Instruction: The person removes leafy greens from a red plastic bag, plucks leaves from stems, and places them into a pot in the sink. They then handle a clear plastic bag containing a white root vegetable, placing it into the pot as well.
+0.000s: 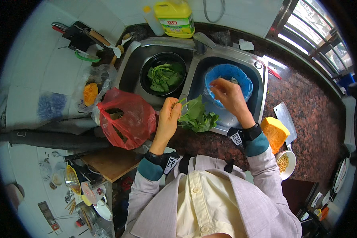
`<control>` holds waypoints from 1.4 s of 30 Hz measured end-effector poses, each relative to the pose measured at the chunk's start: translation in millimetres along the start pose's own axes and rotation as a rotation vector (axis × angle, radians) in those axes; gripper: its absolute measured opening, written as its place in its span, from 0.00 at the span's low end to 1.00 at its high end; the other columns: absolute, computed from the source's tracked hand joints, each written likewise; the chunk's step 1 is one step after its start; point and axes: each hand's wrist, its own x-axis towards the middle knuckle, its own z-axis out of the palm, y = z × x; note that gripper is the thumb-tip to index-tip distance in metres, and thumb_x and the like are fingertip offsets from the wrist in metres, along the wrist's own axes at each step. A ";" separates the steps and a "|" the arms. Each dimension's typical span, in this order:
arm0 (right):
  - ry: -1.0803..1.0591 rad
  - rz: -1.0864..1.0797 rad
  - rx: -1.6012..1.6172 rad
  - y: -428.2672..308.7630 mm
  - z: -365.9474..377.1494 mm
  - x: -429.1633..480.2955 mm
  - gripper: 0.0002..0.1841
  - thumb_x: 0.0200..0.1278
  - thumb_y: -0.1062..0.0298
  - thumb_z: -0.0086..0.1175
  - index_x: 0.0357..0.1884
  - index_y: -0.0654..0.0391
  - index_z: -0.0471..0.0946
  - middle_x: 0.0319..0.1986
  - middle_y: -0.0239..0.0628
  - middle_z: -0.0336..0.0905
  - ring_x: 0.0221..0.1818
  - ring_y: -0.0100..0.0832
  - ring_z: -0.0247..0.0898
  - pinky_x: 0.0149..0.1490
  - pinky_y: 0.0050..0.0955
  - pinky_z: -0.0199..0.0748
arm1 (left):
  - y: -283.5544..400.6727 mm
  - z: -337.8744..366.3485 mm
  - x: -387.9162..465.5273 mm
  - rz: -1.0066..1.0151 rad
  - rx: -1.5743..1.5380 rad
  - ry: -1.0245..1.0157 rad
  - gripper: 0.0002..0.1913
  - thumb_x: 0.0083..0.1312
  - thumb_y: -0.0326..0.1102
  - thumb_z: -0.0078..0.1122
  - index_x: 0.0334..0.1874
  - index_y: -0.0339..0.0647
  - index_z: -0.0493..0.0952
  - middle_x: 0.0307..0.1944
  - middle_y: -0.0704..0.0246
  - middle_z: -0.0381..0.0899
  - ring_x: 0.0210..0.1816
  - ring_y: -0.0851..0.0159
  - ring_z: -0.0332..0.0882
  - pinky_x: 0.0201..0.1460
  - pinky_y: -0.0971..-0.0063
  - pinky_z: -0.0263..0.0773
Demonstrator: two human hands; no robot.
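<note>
My left hand (170, 116) grips a bunch of leafy greens (198, 117) by the stems, and the leaves hang to the right over the front edge of the sink. Over the right basin, my right hand (229, 94) is raised in front of a blue bucket (213, 74) lined with a clear bag. Its fingers are bent and partly hidden by the hand; whether they hold anything cannot be made out. In the left basin (134, 59) a black bowl (142, 78) contains green leaves and stems (165, 78).
A red plastic bag (136, 119) sits left of my left hand. On the right counter lie a cleaver (285, 119), a cut pumpkin piece (275, 134) and a white bowl (292, 165) of seeds. Behind the sink stand a faucet (200, 44) and a yellow detergent jug (175, 19).
</note>
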 end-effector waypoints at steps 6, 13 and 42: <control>-0.322 0.069 0.378 -28.8 18.0 -8.0 0.09 0.61 0.71 0.56 0.38 0.66 0.79 0.26 0.36 0.79 0.28 0.23 0.75 0.35 0.23 0.73 | 12.1 4.7 2.1 0.065 0.283 -0.045 0.08 0.71 0.32 0.52 0.43 0.35 0.69 0.31 0.68 0.72 0.31 0.72 0.68 0.35 0.76 0.67; -0.314 0.033 0.300 -20.0 18.7 -9.4 0.06 0.60 0.71 0.55 0.31 0.65 0.77 0.22 0.30 0.75 0.23 0.20 0.68 0.29 0.22 0.67 | 25.7 6.8 0.2 0.208 0.502 -0.179 0.10 0.65 0.29 0.60 0.42 0.34 0.69 0.33 0.59 0.75 0.34 0.55 0.74 0.37 0.68 0.69; -0.549 0.223 -0.357 79.4 34.4 7.9 0.18 0.58 0.49 0.58 0.36 0.55 0.84 0.33 0.44 0.83 0.36 0.47 0.80 0.39 0.41 0.77 | -48.4 -48.7 137.8 0.322 1.098 0.186 0.29 0.57 0.35 0.67 0.62 0.34 0.70 0.62 0.48 0.67 0.61 0.42 0.65 0.66 0.54 0.58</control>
